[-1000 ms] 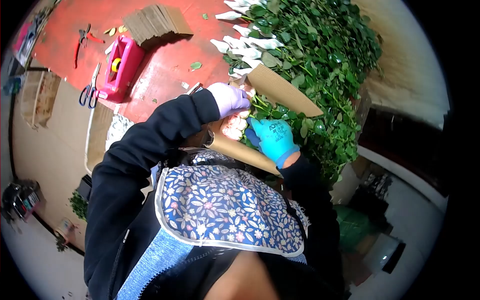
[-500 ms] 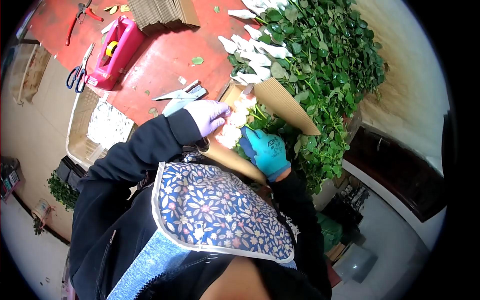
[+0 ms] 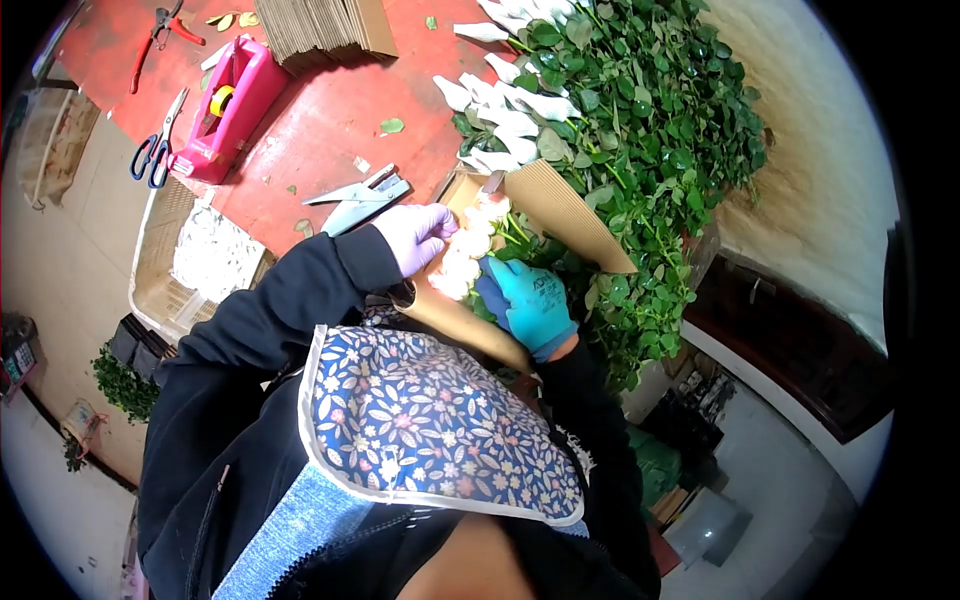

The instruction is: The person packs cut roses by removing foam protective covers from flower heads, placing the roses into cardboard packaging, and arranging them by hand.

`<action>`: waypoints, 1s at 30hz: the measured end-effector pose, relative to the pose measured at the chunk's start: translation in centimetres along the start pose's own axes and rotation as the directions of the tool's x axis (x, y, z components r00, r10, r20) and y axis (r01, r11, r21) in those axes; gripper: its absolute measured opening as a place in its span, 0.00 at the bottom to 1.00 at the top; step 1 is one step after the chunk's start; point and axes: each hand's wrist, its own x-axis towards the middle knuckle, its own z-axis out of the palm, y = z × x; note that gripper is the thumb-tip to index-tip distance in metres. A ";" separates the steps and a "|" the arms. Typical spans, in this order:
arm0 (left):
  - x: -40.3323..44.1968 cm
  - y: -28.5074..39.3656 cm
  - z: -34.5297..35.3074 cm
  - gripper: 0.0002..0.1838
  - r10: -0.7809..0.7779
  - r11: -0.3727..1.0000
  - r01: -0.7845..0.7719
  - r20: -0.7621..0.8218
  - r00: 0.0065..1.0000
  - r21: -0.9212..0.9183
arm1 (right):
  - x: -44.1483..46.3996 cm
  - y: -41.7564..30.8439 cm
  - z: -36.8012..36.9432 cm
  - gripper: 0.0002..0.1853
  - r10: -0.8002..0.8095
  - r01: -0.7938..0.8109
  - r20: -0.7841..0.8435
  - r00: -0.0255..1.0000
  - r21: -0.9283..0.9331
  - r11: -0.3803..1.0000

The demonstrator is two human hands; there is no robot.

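Pale pink-and-cream roses (image 3: 463, 257) lie in a row inside an open wrap of brown corrugated cardboard (image 3: 560, 212), against my floral apron. My left hand (image 3: 412, 237), in a thin lavender glove, rests at the blooms from the left. Its fingertips are drawn together at the petals, and whatever is between them is hidden. From the right, my right hand (image 3: 530, 305) in a blue coated work glove closes around the green stems just below the heads. Its fingertips are out of sight beneath the leaves.
On the red table (image 3: 330, 110) are a stapler-like metal tool (image 3: 365, 200), a pink tape dispenser (image 3: 232, 105), scissors (image 3: 160, 140), red-handled pruners (image 3: 155, 45) and stacked cardboard (image 3: 325, 30). White-sleeved roses (image 3: 510, 100) with dense foliage lie right; a basket (image 3: 150, 265) stands left.
The view has shifted very slightly, moving the scene a little to the left. Both hands keep nearly the same place at the roses.
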 end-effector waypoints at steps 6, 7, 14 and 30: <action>0.0 -0.1 0.0 0.10 -0.008 0.999 0.008 0.004 1.000 -0.048 | 0.1 -0.1 0.1 0.09 0.038 -0.038 -0.004 0.999 0.033 0.999; 0.0 -0.1 0.1 0.10 -0.013 1.000 0.013 0.009 1.000 -0.022 | 0.1 -0.1 0.2 0.09 0.033 -0.032 -0.016 0.999 0.050 0.998; 0.2 -0.6 0.0 0.09 -0.072 0.996 0.075 0.049 0.996 -0.050 | 1.1 0.3 0.5 0.09 0.011 -0.014 0.027 1.000 0.110 0.994; 0.6 0.5 0.9 0.20 -0.257 0.923 0.266 0.068 0.964 -0.277 | 1.0 1.2 2.0 0.09 -0.033 0.030 -0.032 0.999 -0.082 0.996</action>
